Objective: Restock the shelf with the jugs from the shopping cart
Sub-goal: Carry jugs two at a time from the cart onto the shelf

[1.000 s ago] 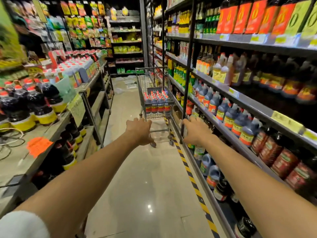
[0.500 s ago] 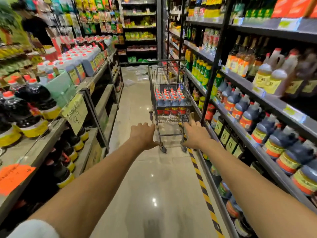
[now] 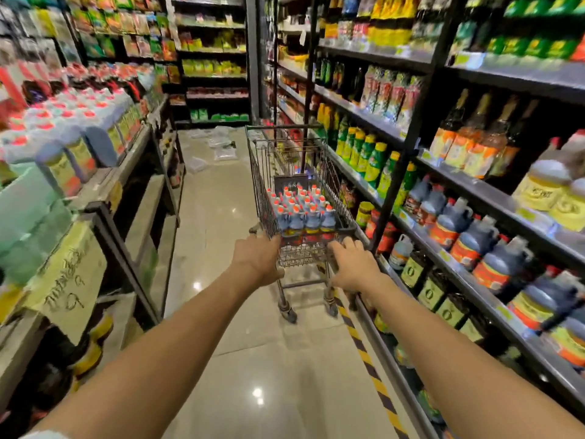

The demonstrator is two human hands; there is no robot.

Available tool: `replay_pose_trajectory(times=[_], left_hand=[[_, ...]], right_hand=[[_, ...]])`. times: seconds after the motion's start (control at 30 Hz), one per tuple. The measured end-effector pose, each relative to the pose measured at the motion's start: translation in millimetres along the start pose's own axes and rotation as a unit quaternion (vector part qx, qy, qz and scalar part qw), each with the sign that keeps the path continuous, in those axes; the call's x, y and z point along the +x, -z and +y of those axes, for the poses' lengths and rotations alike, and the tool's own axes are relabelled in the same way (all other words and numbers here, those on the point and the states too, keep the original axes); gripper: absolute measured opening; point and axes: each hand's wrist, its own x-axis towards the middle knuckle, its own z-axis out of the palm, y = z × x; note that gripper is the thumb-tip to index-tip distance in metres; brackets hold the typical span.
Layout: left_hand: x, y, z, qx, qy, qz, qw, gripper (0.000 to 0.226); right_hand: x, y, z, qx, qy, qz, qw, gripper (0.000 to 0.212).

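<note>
Both hands are reaching forward to the shopping cart. The left hand is closing around the near left end of the cart, and the right hand is gripping its near right end. The jugs, dark with red caps, are standing upright in rows inside the cart basket. The shelf with similar dark jugs is running just beside the cart, on its right side.
</note>
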Motion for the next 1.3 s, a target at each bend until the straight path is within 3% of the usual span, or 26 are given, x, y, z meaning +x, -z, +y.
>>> replay_pose_trajectory(times=[0.33,0.6,0.87,1.07,1.3], left_hand=[[165.3,-41.8,-53.7,0.001,-0.050,-0.033,0.998,0.069],[304.7,-68.8,-81.2,0.018,-0.065,-0.050,0.996,0.073],[416.2,-91.9,-113.8,0.001,-0.078,-0.076,0.994,0.072],[513.0,-111.2,-132.6,0.010,-0.134,-0.079,0.988,0.064],[615.0,-137.8,-156.9,-0.021,-0.215,-0.103,0.971,0.073]], right_hand=[[152.8,-10.1,8.1,0.012,-0.089,-0.047,0.995,0.082],[305.8,-19.5,17.2,0.021,-0.084,-0.068,0.994,0.086],[408.3,-31.5,27.2,0.015,-0.106,-0.097,0.989,0.075],[474.6,-38.8,32.8,0.033,-0.153,-0.113,0.981,0.073],[554.2,-39.1,15.7,0.045,-0.221,-0.122,0.966,0.067]])
